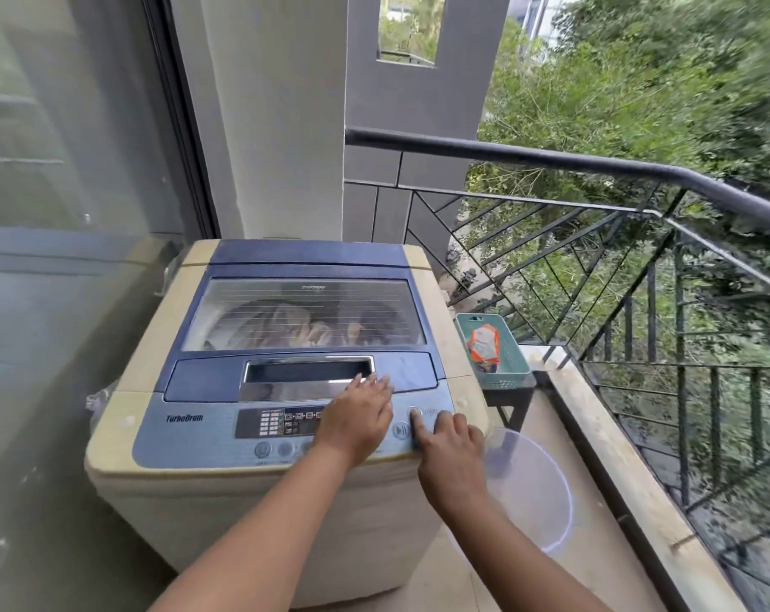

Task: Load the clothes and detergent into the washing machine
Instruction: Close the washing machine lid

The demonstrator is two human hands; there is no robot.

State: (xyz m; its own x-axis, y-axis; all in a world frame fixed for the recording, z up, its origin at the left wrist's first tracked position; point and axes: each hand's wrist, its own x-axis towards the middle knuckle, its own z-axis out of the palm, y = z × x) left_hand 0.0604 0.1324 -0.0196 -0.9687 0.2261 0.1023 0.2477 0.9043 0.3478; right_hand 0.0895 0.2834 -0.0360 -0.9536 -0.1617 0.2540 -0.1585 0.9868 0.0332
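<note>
Standing on the far left was a big glass door [65,214]. Next to it, by the wall, sat the washing machine [153,346], cream on its sides and blue on top. Its lid [303,258] was down. Through the clear part of the lid you could see the clothes [294,329] lying in a heap inside the tub.

At the front of the machine was the control panel [188,439] with its rows of buttons. The left hand [356,417] lay flat there, fingers straight and spread a little, with the fingertips reaching onto the front edge of the lid. It held nothing.

Just to its right, the right hand [451,452] had one finger sticking out, and the tip of that finger pressed on a round button [413,408]. The other fingers were bent in. This hand held nothing too.

Right of the machine, a green basket [517,364] sat on a small dark stool [513,395]. Inside the basket lay an orange and white packet [484,344]; its words were too small to read. A clear plastic bowl [537,488] sat on the floor beside the machine, below the right hand.

Farther right ran a black railing [551,159], and behind it stood green trees [639,81].
</note>
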